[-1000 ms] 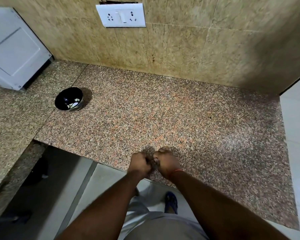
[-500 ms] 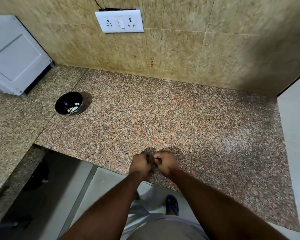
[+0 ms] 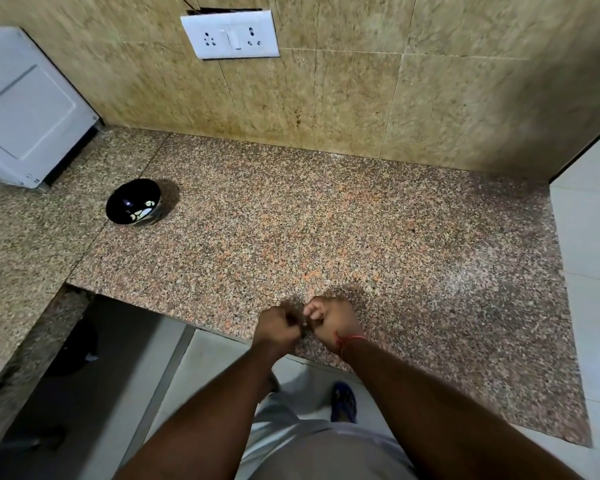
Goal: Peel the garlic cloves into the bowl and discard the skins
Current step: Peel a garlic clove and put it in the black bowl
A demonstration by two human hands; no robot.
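Over the front edge of the speckled pink-brown granite counter (image 3: 326,220), the left hand (image 3: 278,325) and right hand (image 3: 331,320) are held knuckle to knuckle with fingers curled, apparently working a garlic clove between them, though the clove is hidden and what each hand holds cannot be told. The small glossy black bowl (image 3: 134,200) stands well apart, near the counter's back left, with a few pale peeled cloves (image 3: 142,213) in it. Peeling seems underway; no loose skins show.

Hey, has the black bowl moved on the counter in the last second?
No. The black bowl keeps its place beside the counter seam, below the white appliance; only the camera shifted.
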